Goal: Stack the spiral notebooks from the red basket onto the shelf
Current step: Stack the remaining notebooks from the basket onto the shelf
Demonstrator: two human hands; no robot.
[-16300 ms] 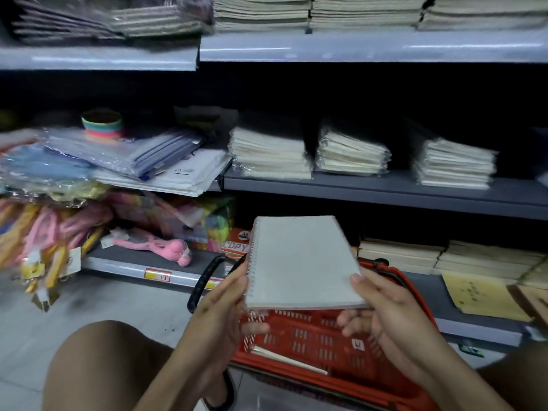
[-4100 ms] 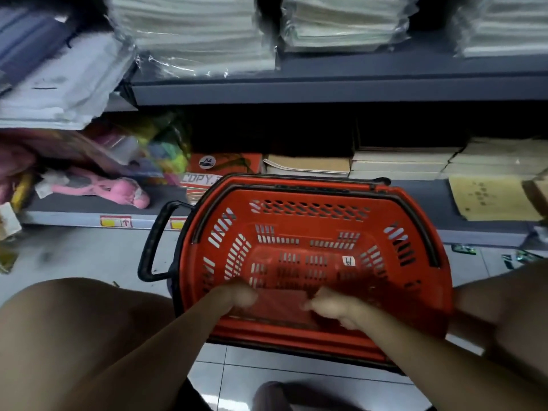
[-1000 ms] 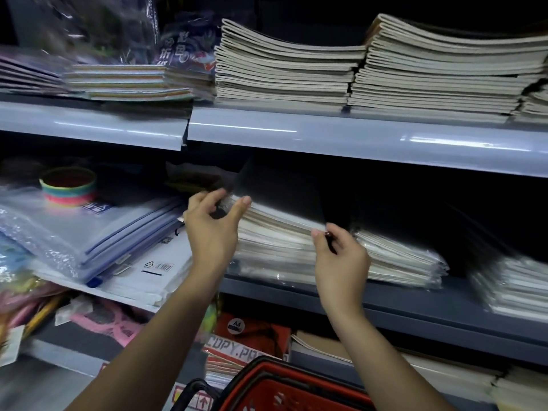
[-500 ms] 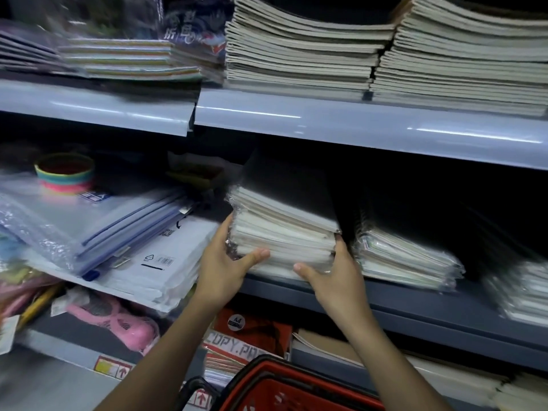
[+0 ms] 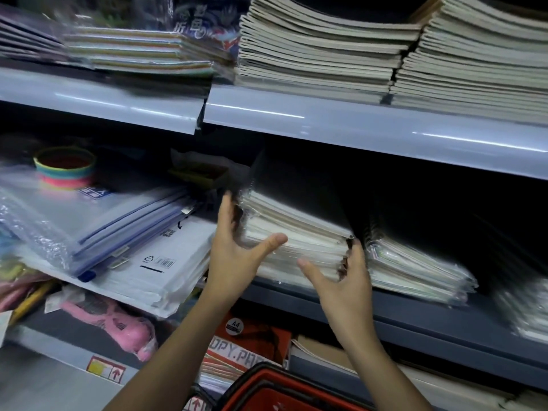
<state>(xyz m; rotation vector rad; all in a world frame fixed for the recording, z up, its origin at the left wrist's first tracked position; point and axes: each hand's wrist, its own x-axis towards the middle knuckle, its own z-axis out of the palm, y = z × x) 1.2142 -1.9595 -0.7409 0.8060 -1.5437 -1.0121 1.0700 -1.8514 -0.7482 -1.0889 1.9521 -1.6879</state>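
Observation:
A stack of spiral notebooks (image 5: 299, 241), topped by a dark cover, lies on the middle grey shelf (image 5: 421, 318). My left hand (image 5: 237, 256) is against the stack's left side, fingers spread upward and thumb across its front. On the other side, my right hand (image 5: 341, 283) has its fingertips at the stack's right edge and its thumb pointing left along the front. Both hands flank the stack with fingers apart and hold nothing. Only the rim of the red basket (image 5: 278, 387) shows, at the bottom centre; its inside is hidden.
More wrapped notebook stacks (image 5: 415, 268) sit to the right on the same shelf. Plastic zip folders (image 5: 118, 232) and a rainbow spring toy (image 5: 65, 167) lie to the left. The upper shelf (image 5: 326, 120) carries tall exercise-book piles. Copy paper (image 5: 246, 351) and a pink toy (image 5: 118, 324) sit below.
A second ago both hands were setting a dark-covered notebook on the stack. They then clasped the stack's sides, and now the fingers have loosened and spread beside it.

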